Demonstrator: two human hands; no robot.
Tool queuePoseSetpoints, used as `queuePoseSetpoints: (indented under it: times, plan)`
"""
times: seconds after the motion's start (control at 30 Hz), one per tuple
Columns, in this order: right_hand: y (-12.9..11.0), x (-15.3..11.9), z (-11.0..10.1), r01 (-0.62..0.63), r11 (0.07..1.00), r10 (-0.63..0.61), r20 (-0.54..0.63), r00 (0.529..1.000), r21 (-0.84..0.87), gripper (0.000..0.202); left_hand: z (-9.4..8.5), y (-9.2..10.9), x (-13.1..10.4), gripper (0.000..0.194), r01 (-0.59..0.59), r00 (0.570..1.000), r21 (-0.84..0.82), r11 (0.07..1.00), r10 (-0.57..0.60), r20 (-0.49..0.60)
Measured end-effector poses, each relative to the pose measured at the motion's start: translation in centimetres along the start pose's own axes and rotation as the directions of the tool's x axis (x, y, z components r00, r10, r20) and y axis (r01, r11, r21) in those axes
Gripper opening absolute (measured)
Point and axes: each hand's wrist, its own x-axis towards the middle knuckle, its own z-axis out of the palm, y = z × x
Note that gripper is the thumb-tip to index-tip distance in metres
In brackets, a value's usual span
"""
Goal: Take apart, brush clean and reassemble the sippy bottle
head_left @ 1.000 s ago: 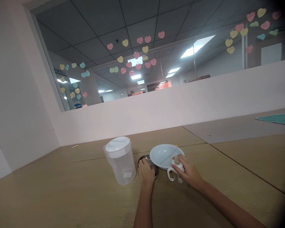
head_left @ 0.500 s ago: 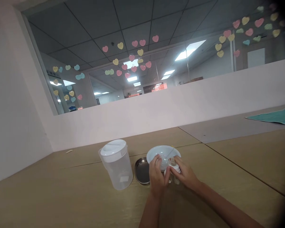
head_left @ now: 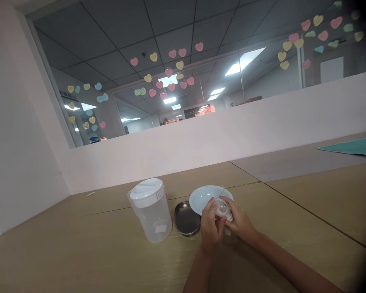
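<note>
My left hand (head_left: 211, 224) is closed on a clear dome-shaped cap (head_left: 222, 207), its fingers on the cap's left side. From the right, my right hand (head_left: 240, 217) grips a white ring-shaped piece (head_left: 229, 217) against that cap. The two pieces are together between my fingers; whether they are joined I cannot tell. Just behind my hands stands a pale blue-white bowl (head_left: 205, 194), with a thin yellow-tipped item over its right rim. A small pale thing (head_left: 227, 232) shows under my right hand, mostly hidden.
Left of the bowl lies an oval metal tray (head_left: 186, 219). Beside that stands a clear plastic pitcher (head_left: 154, 217) with a white lid. A teal cloth (head_left: 354, 146) lies at the far right. A wall with a window rises behind the table (head_left: 94, 244).
The clear cap in my left hand has come rightward onto the white piece in my right hand. Before, the two were apart. More of the metal tray shows now.
</note>
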Motion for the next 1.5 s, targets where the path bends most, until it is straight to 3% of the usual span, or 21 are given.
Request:
queuePoseSetpoints:
  times: [0.1, 0.33, 0.47, 0.8, 1.07, 1.4, 1.5]
  plan:
    - [0.4, -0.2, 0.3, -0.034, 0.999, 0.034, -0.014, 0.999, 0.0, 0.059, 0.1, 0.3, 0.0, 0.043, 0.031, 0.999, -0.01, 0.999, -0.03, 0.045]
    - [-0.6, 0.0, -0.3, -0.026, 0.999, 0.026, -0.005, 1.0, 0.046, 0.058, 0.2, 1.1, 0.0, 0.049, 0.032, 0.986, 0.011, 0.999, -0.033, 0.161]
    - [-0.9, -0.1, -0.6, -0.061, 0.996, 0.06, 0.018, 0.998, 0.06, 0.064, 0.3, 1.4, 0.0, 0.048, 0.055, 0.987, 0.04, 0.998, -0.06, 0.149]
    - [-0.1, -0.7, 0.3, -0.007, 1.0, 0.008, -0.047, 0.999, 0.019, 0.058, 0.1, 1.4, 0.1, 0.049, 0.007, 0.993, 0.043, 0.999, -0.012, 0.121]
    - [-0.2, -0.9, 0.4, -0.001, 1.0, -0.001, -0.063, 0.998, -0.031, 0.064, 0.3, 1.1, -0.4, 0.05, -0.008, 0.995, 0.103, 0.995, -0.002, 0.098]
    - [-0.3, -0.9, 0.5, 0.096, 0.988, -0.103, -0.051, 0.993, -0.121, 0.06, 0.6, 0.7, -0.7, 0.043, 0.059, 0.991, 0.122, 0.991, -0.073, 0.115]
    - [-0.5, -0.7, 0.5, 0.126, 0.983, -0.139, -0.094, 0.986, -0.134, 0.061, 0.3, 0.8, -0.5, 0.038, 0.055, 0.99, 0.149, 0.987, -0.073, 0.118]
